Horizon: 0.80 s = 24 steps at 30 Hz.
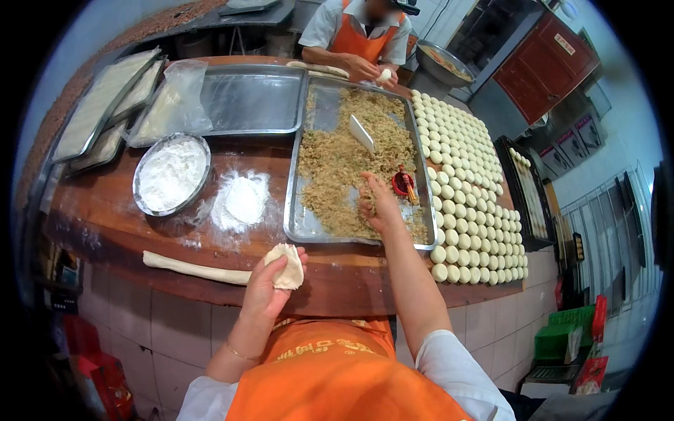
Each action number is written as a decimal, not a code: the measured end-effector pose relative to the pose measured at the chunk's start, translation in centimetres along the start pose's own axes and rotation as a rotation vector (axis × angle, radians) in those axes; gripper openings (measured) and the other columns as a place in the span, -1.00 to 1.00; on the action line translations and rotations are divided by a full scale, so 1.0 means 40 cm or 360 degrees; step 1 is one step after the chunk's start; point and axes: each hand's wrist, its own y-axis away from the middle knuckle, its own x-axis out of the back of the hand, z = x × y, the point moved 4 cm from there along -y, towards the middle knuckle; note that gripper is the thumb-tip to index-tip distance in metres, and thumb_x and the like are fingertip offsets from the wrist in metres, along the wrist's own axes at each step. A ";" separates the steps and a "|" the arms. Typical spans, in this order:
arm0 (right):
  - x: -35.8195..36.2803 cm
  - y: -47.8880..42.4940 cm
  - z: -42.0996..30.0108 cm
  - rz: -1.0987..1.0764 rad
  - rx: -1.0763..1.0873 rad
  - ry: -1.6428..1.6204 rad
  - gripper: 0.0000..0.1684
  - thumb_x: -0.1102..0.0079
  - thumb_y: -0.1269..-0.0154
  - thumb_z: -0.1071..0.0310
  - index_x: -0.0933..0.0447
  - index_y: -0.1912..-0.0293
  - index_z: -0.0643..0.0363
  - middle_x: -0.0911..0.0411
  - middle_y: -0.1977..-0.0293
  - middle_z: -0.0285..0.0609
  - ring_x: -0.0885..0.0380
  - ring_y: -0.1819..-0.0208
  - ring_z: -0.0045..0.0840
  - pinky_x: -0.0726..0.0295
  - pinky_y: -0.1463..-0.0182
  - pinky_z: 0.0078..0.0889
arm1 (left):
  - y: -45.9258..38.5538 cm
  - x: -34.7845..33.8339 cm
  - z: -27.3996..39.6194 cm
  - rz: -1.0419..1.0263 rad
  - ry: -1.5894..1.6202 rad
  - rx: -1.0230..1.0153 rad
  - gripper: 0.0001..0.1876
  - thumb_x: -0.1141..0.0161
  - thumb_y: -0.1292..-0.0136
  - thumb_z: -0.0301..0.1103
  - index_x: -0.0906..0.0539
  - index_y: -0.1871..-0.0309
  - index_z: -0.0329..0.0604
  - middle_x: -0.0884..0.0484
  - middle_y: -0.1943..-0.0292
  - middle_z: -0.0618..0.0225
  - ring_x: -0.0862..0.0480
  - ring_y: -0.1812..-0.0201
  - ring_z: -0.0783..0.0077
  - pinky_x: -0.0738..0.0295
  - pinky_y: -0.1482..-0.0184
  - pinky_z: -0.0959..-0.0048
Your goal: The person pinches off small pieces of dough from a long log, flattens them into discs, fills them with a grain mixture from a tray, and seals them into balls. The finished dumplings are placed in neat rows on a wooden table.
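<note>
My left hand [267, 284] holds a thin flattened piece of dough [287, 267], cupped, with the thumb over its face. Just behind that hand, a long dough rope [195, 269] lies along the table's near edge. My right hand [380, 204] reaches over a large metal tray [290, 210] of crumbly brown filling [337, 158]. Its fingers are bent and bits of filling show among them; how much they grip is hidden. A white scraper [362, 134] stands in the filling. Right of my fingers sits a small red dish [401, 184] with a bundle of thin sticks [410, 190].
Rows of round dough pieces [463, 210] cover the wooden table's right side. Left are a bowl of flour [171, 176], a flour pile [241, 200], a metal tray [247, 100], a plastic bag [179, 100] and stacked trays [105, 105]. Opposite, a person [363, 42] holds white dough.
</note>
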 end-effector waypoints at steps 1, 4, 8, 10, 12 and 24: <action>-0.012 0.001 -0.003 0.0027 0.0050 0.0060 -0.63 0.05 -0.65 -0.06 -0.51 0.05 0.02 -0.52 0.29 -0.38 -0.44 0.41 -0.44 -0.42 0.33 -0.27 | 0.003 0.000 0.000 -0.0005 -0.0003 -0.0002 -0.62 -0.21 -0.41 -0.49 -0.55 -0.27 -0.33 -0.68 -0.15 0.02 -0.70 -0.17 0.11 -0.67 -0.19 0.17; 0.032 -0.038 -0.010 0.0084 0.0619 0.0736 -0.63 0.06 -0.65 -0.01 -0.49 0.09 0.10 -0.50 0.31 -0.35 -0.39 0.43 -0.43 -0.41 0.29 -0.29 | 0.002 -0.013 -0.009 -0.0021 0.0020 0.0030 -0.67 -0.17 -0.45 -0.52 -0.55 -0.24 -0.35 -0.68 -0.15 -0.01 -0.71 -0.17 0.09 -0.68 -0.20 0.17; 0.006 -0.033 -0.029 0.0130 0.0858 0.1087 -0.63 0.04 -0.65 0.07 -0.50 0.14 0.19 -0.51 0.34 -0.29 -0.38 0.39 -0.48 -0.45 0.20 -0.34 | 0.012 -0.016 -0.006 0.0013 -0.0010 0.0015 -0.64 -0.20 -0.41 -0.51 -0.56 -0.25 -0.32 -0.68 -0.15 0.02 -0.70 -0.16 0.10 -0.68 -0.18 0.16; -0.013 -0.015 -0.043 0.0114 0.1027 0.0799 -0.61 0.04 -0.66 0.08 -0.48 0.21 0.19 -0.47 0.37 -0.34 -0.34 0.36 -0.59 -0.41 0.23 -0.45 | 0.013 -0.018 -0.006 -0.0006 0.0000 0.0017 -0.64 -0.20 -0.41 -0.51 -0.56 -0.25 -0.31 -0.68 -0.15 0.01 -0.71 -0.16 0.10 -0.68 -0.18 0.16; -0.030 0.000 -0.054 0.0096 0.1088 0.0681 -0.61 0.02 -0.66 0.10 -0.49 0.22 0.20 -0.45 0.39 -0.36 -0.34 0.34 -0.65 -0.40 0.23 -0.50 | 0.013 -0.020 -0.008 -0.0020 0.0009 0.0017 -0.64 -0.20 -0.41 -0.52 -0.55 -0.25 -0.31 -0.68 -0.15 0.01 -0.70 -0.16 0.09 -0.68 -0.18 0.16; -0.021 0.012 -0.056 0.0156 0.0907 0.1308 -0.44 -0.03 -0.61 0.05 -0.58 0.43 0.27 -0.60 0.52 -0.19 -0.51 0.46 -0.46 -0.49 0.29 -0.29 | 0.010 -0.020 -0.022 -0.0020 0.0089 0.0066 -0.63 -0.19 -0.45 -0.49 -0.53 -0.29 -0.28 -0.67 -0.17 0.01 -0.69 -0.18 0.10 -0.67 -0.21 0.15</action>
